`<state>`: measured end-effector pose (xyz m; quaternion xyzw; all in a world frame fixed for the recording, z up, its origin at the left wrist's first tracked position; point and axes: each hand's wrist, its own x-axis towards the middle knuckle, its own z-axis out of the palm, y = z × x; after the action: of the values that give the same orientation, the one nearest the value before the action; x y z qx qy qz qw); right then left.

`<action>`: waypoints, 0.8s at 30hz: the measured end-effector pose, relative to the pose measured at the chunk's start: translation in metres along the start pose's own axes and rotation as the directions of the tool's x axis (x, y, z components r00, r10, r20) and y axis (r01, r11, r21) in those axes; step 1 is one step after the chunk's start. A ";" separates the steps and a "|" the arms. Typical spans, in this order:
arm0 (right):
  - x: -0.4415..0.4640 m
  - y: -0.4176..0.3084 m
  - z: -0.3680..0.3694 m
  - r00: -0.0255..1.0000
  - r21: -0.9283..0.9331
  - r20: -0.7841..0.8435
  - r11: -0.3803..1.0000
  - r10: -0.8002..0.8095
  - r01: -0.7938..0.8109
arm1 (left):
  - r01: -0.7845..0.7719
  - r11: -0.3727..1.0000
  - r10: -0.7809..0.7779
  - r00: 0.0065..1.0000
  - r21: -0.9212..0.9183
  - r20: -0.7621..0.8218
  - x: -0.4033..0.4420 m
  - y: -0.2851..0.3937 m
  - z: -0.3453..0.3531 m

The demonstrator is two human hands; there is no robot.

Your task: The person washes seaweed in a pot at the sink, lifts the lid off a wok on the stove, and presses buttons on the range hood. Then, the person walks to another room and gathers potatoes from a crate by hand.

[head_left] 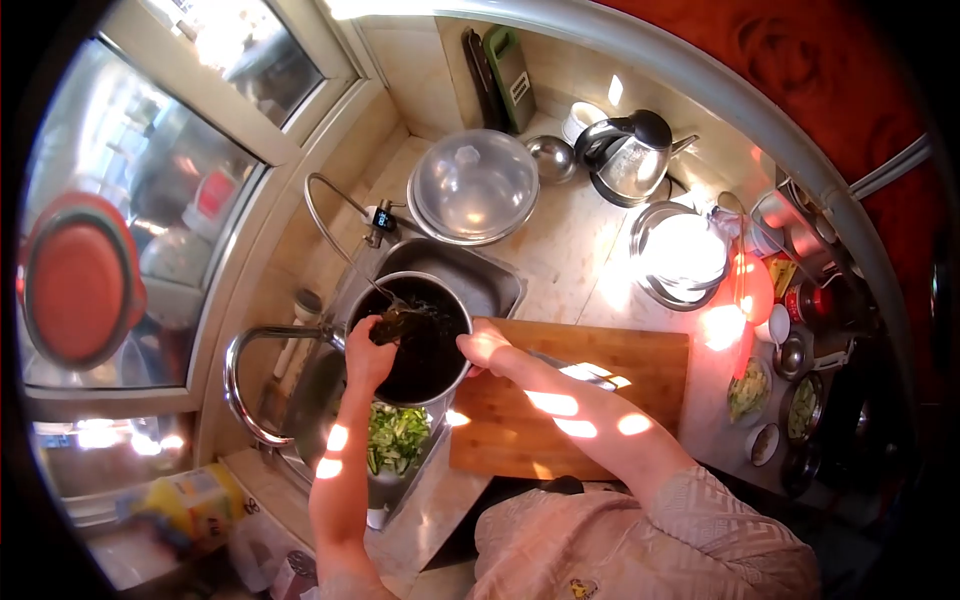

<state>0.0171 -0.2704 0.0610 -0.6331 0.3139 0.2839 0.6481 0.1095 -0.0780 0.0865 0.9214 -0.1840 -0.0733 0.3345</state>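
A deep metal pot (pixel 453 293) is held over the double sink, dark inside. My right hand (pixel 486 346) grips its rim on the right side. Reaching in from the left, my left hand (pixel 369 352) has its fingers closed on a wet, dark brown-green clump (pixel 405 327), whose exact kind I cannot make out. The thin curved tap (pixel 322 205) ends above the pot's far side. Chopped green vegetables (pixel 397 438) lie below the pot, in the near sink area. Beside my right hand is a wooden cutting board (pixel 580 430), with a knife (pixel 590 374) partly hidden by my forearm.
A larger chrome faucet (pixel 235 385) arcs at the left. Behind the sink stands a big metal bowl (pixel 475 185), with a small steel bowl (pixel 550 158) and a kettle (pixel 632 160) farther right. Several dishes of food, including a plate of greens (pixel 748 390), line the right side.
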 end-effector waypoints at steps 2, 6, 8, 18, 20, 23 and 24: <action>0.023 0.016 0.003 0.997 0.067 -0.055 0.996 -0.056 0.060 | 0.003 0.957 -0.083 0.961 0.290 0.262 -0.014 0.019 -0.023; -0.002 -0.002 0.000 0.998 -0.065 -0.046 0.997 -0.039 0.036 | -0.303 0.822 0.126 0.922 0.483 0.366 -0.014 0.040 -0.016; 0.001 0.002 0.000 0.994 0.025 -0.041 0.995 -0.098 0.099 | -0.440 0.771 0.311 0.891 0.459 0.332 -0.001 0.026 0.005; -0.006 0.003 0.005 0.999 0.043 -0.032 0.999 -0.024 0.025 | 0.025 0.996 -0.009 0.982 0.086 -0.189 0.020 -0.006 0.046; -0.004 0.001 0.001 0.999 0.006 -0.046 1.000 0.008 -0.008 | -0.022 1.000 0.021 0.969 -0.001 -0.245 0.013 -0.004 0.032; -0.003 -0.001 -0.002 0.999 0.056 -0.024 0.998 -0.021 0.023 | -0.004 0.995 0.003 1.000 0.104 0.011 -0.017 0.023 0.001; 0.001 0.001 -0.001 0.999 0.054 -0.036 0.998 -0.027 0.029 | -0.057 0.974 0.017 0.984 0.220 0.178 -0.024 0.035 -0.008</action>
<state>0.0165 -0.2718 0.0599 -0.6246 0.3237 0.2549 0.6634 0.0792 -0.0887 0.1158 0.9395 -0.2369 -0.1265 0.2125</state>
